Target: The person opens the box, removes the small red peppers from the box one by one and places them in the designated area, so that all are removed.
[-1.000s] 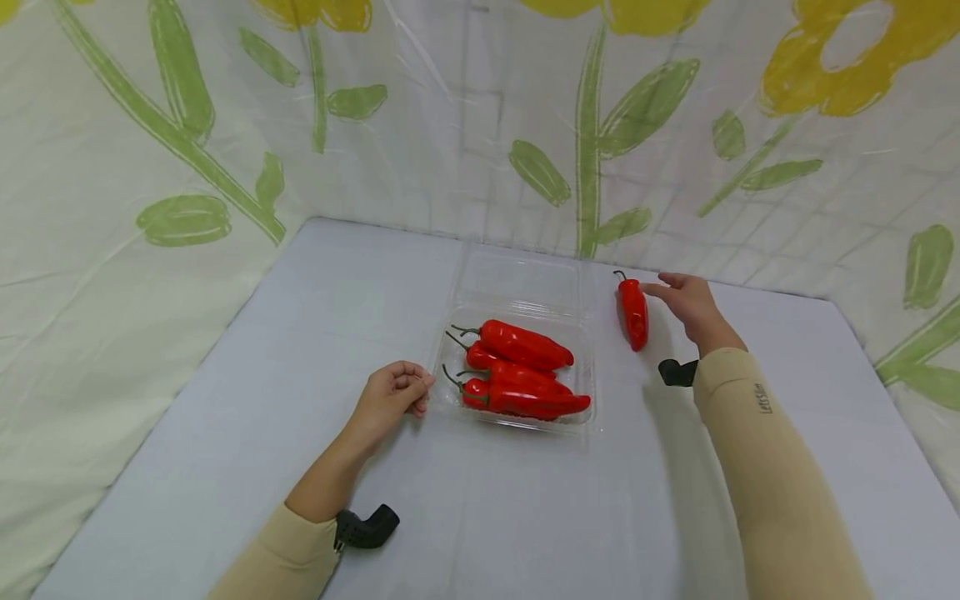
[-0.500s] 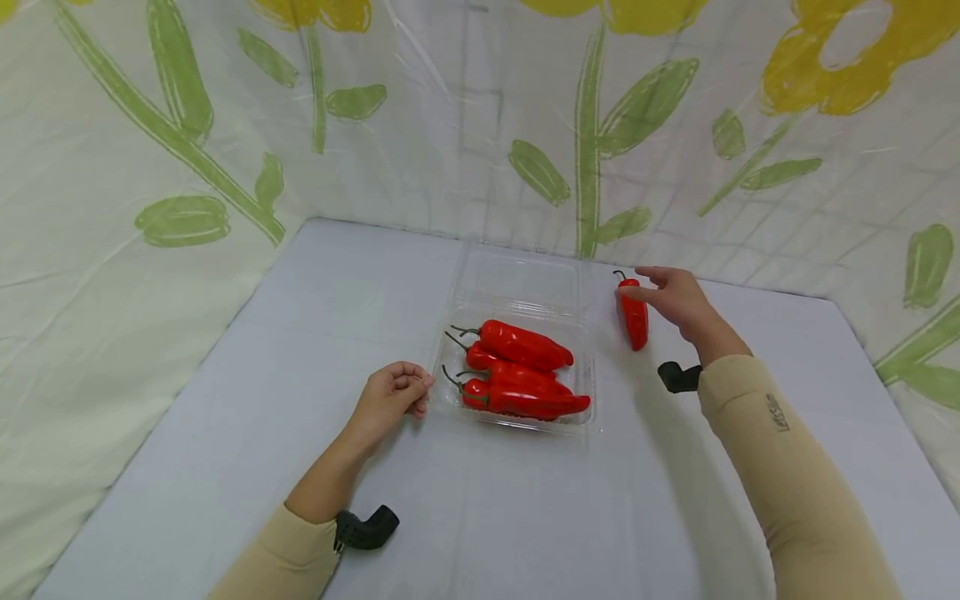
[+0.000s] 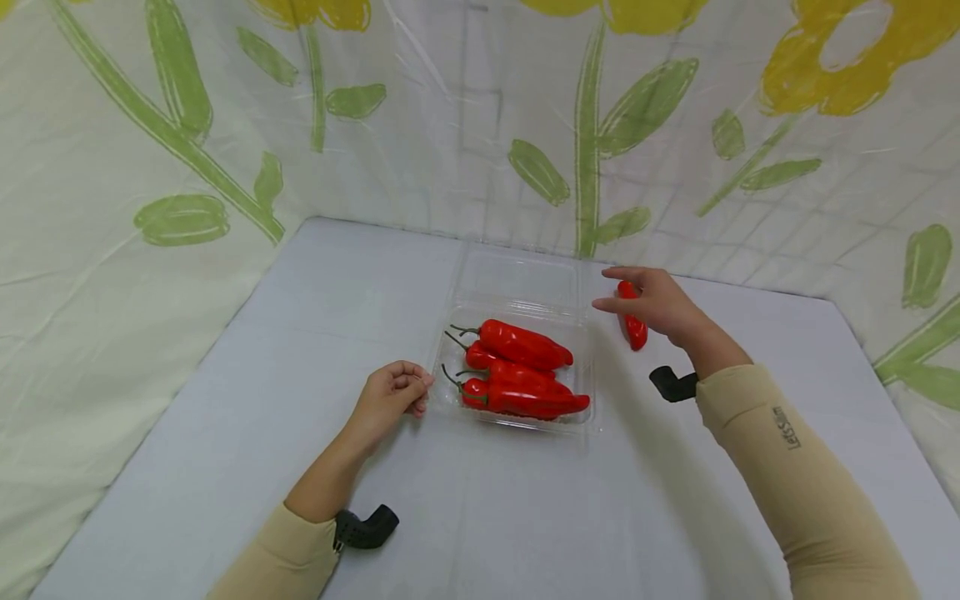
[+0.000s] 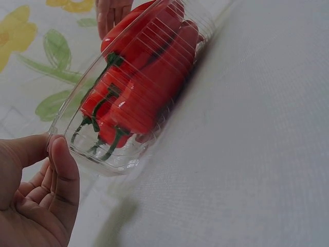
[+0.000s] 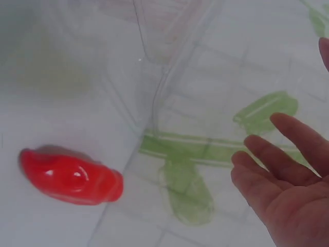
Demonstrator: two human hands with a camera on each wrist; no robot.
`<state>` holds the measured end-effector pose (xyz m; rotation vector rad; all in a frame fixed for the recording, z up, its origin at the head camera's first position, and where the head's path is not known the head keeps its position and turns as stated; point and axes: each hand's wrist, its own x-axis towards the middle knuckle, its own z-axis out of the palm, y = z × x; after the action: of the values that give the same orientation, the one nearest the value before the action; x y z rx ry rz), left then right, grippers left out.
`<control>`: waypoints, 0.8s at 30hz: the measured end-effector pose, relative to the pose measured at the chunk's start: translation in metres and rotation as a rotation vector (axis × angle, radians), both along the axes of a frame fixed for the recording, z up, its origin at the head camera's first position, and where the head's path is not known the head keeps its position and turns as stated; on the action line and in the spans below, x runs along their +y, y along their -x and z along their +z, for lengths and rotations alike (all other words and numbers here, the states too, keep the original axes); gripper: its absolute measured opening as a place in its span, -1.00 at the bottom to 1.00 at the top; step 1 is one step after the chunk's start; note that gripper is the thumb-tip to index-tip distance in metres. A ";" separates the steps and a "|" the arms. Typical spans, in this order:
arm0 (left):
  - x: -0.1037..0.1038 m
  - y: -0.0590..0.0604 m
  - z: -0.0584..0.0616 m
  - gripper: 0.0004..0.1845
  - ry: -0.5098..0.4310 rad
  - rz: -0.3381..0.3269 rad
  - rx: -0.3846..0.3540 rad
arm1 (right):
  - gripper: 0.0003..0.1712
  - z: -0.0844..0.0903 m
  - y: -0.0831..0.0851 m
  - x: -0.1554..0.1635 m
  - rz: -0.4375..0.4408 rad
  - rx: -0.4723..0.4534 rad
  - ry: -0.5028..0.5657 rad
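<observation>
Several red peppers (image 3: 527, 343) with green stems lie in a clear plastic clamshell container (image 3: 587, 421) in the head view. My left hand (image 3: 390, 393) pinches the container's left rim between thumb and forefinger; the left wrist view shows this hand (image 4: 46, 190) gripping the edge beside the stems. One more red pepper (image 3: 637, 335) lies on the table to the right of the container, its stem end covered by my right hand (image 3: 654, 302). The right hand hovers over it, fingers extended toward the left. In the right wrist view, the loose pepper (image 5: 72, 177) sits apart from the fingers.
The container's clear lid (image 3: 521, 279) is folded back toward the far edge of the white table (image 3: 360, 292). Behind it hangs a floral curtain (image 3: 420, 150). Dark wrist-worn cameras (image 3: 367, 527) sit at both cuffs.
My right hand has moved left across the loose pepper, toward the lid, with fingers spread. The pepper has stayed in place, and the left hand has not moved.
</observation>
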<state>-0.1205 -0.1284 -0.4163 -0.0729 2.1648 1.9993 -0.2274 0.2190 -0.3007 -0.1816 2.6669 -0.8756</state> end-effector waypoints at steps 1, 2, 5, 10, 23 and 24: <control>0.000 0.000 0.000 -0.78 -0.002 -0.001 0.001 | -0.20 0.001 -0.002 -0.002 0.008 0.008 0.001; 0.000 0.000 0.000 -0.78 -0.002 -0.002 0.002 | -0.21 0.002 -0.003 -0.003 0.015 0.016 0.002; 0.000 0.000 -0.001 -0.78 -0.001 0.002 0.000 | -0.24 0.003 -0.007 -0.007 0.037 0.030 0.011; 0.001 0.001 0.000 -0.78 0.000 0.006 -0.006 | -0.31 0.007 -0.015 -0.014 0.099 0.051 0.015; 0.000 -0.001 0.002 -0.79 0.001 0.000 -0.007 | -0.37 0.014 -0.037 -0.038 0.251 0.054 0.119; 0.000 -0.001 0.002 -0.79 0.000 0.001 -0.009 | -0.37 0.014 -0.038 -0.039 0.259 0.060 0.129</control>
<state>-0.1194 -0.1280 -0.4138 -0.0823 2.1598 1.9954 -0.1891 0.1797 -0.2869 -0.5783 2.5634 -0.9686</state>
